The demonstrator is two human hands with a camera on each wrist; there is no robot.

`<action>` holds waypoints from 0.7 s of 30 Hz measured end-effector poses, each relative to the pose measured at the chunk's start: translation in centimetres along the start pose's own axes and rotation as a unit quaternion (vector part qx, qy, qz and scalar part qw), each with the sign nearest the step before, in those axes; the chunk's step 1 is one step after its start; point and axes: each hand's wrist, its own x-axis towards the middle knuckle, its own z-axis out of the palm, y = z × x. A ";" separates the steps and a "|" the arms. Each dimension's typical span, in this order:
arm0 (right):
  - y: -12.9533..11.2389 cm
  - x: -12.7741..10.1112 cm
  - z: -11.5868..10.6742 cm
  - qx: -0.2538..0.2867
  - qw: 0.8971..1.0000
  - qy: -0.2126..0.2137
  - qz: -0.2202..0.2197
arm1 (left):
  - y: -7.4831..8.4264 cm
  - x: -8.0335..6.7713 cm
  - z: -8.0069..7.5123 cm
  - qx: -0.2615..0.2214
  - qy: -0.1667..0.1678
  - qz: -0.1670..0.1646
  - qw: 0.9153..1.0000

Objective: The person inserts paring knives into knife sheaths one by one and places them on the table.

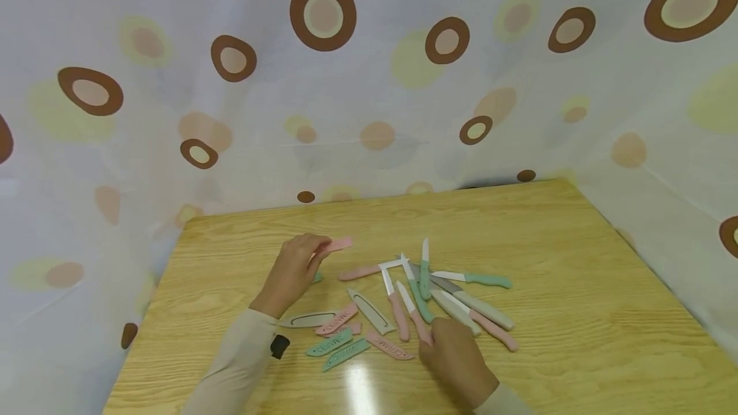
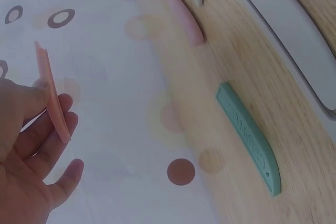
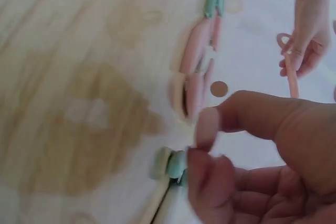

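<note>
Left hand [image 1: 294, 272]: raised just above the table, pinching a flat pink plastic blade sheath [image 1: 334, 245] between thumb and fingers; sheath off the wood, open end pointing toward the knives.
Right hand [image 1: 455, 360]: low at the near edge of the knife pile, fingers curled down over the handle end of a pink-handled white-bladed knife [image 1: 416, 316]; actual grasp not confirmed, fingertips hidden in the head view and the wrist view blurred.
Knife pile: loose cluster of small knives right of centre, handles pink, mint green [image 1: 487, 280] and grey-beige [image 1: 483, 310], all white blades bare.
Loose sheaths: grey-beige sheath [image 1: 371, 311], two mint green sheaths [image 1: 337, 349], further pink sheaths [image 1: 389, 345], all lying flat and empty near the left forearm.
Surface: light wooden table [image 1: 576, 274] backed by a white curtain with brown rings [image 1: 323, 13].
Progress, judged: no knife yet sheathed; one sheath picked up, one knife under the other hand; whole pile apparently left to pair.
Left wrist view only: held sheath seen edge-on [image 2: 52, 95], thin and slightly curved; embossed lettering on a mint green sheath lying beside [image 2: 249, 137].
Right wrist view only: thumb and forefinger [image 3: 207, 124] close together above blurred handles; other hand and its sheath [image 3: 292, 80] visible across the table.
Head view only: full layout, count and colours of the pile.
</note>
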 end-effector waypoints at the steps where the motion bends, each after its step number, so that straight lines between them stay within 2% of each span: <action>1: 0.0 0.1 -0.5 -0.003 1.000 0.009 -0.014 | 0.1 0.0 0.0 -0.002 0.001 0.002 1.000; 4: -0.2 0.5 -2.3 -0.008 0.995 0.057 -0.075 | 0.4 0.1 -0.3 -0.005 0.013 0.024 1.000; 6: -0.2 0.9 -3.8 -0.026 0.986 0.104 -0.125 | 0.6 0.2 -0.6 -0.004 0.025 0.040 0.999; 8: -0.3 1.1 -5.2 -0.030 0.980 0.124 -0.154 | 0.8 0.3 -0.9 -0.002 0.032 0.053 0.998; 11: -0.4 1.3 -6.5 -0.038 0.979 0.106 -0.172 | 1.2 0.2 -1.2 -0.003 0.024 0.061 0.998; 15: -0.3 1.5 -6.9 -0.045 0.978 0.067 -0.190 | 1.8 0.0 -1.2 -0.015 0.004 0.064 0.998; 21: -0.3 1.5 -6.7 -0.033 0.970 0.072 -0.231 | 2.6 -0.6 -1.0 -0.031 -0.006 0.080 0.996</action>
